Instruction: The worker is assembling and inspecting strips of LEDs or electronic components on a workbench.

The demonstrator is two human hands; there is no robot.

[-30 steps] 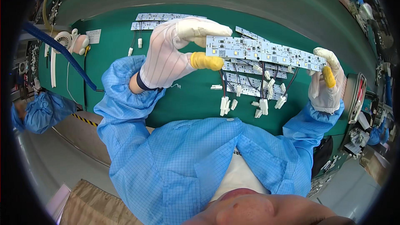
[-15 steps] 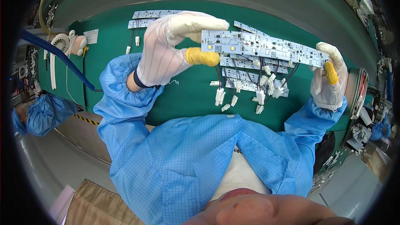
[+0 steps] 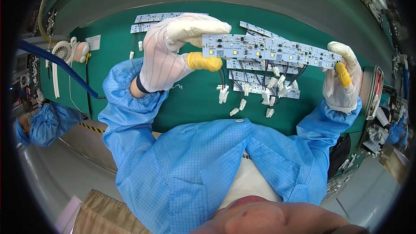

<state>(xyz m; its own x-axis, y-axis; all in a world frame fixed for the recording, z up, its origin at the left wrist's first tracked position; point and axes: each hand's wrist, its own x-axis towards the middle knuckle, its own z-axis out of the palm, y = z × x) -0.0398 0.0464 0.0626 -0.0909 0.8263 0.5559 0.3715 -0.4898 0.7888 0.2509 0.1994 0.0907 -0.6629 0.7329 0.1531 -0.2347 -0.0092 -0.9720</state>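
Both my hands hold up a long white LED circuit board [image 3: 260, 48], its face with small yellow LEDs and dark parts turned toward me. My left hand [image 3: 173, 52], in a striped white glove with a yellow thumb cover, closes around its left end. At the right end, my right hand [image 3: 343, 78], gloved alike, pinches the board between thumb and fingers. Thin dark wires with white plug connectors [image 3: 223, 94] hang below it; which board each belongs to I cannot tell. Under and behind it lie more LED boards [image 3: 284, 90], partly hidden.
On the green mat [image 3: 190, 108], further boards [image 3: 149, 18] lie at the far left, partly behind my left hand. A white fan [image 3: 63, 51] and a blue coiled hose [image 3: 71, 71] are at the left. Another person's blue sleeve [image 3: 52, 123] shows at the left edge.
My left hand and the raised board have shifted slightly left, and the board's left end sits a little lower. The right hand has barely moved, still on the right end.
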